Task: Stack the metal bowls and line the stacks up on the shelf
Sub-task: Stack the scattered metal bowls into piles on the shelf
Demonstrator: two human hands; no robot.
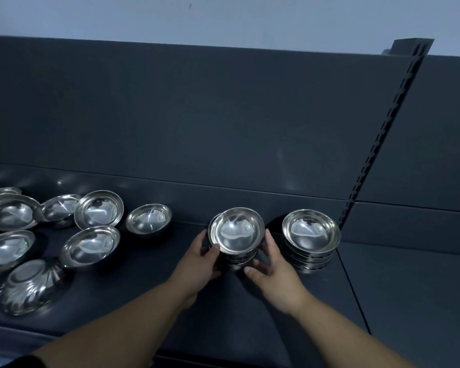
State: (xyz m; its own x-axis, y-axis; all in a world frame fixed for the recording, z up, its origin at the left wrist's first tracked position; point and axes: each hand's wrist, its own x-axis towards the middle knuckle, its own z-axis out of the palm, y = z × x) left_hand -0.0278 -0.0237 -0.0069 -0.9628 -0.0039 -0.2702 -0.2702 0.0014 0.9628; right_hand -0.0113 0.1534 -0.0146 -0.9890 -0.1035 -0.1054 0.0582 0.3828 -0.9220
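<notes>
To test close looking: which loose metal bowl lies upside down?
The fluted shiny metal bowl at front left: its flat base faces up, the others sit open side up.

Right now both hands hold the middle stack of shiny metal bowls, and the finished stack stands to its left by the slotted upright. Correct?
Wrong side. The head view shows the finished stack of shiny metal bowls to the right of the middle stack, by the dark slotted upright. The left hand and right hand do hold the middle stack.
</notes>
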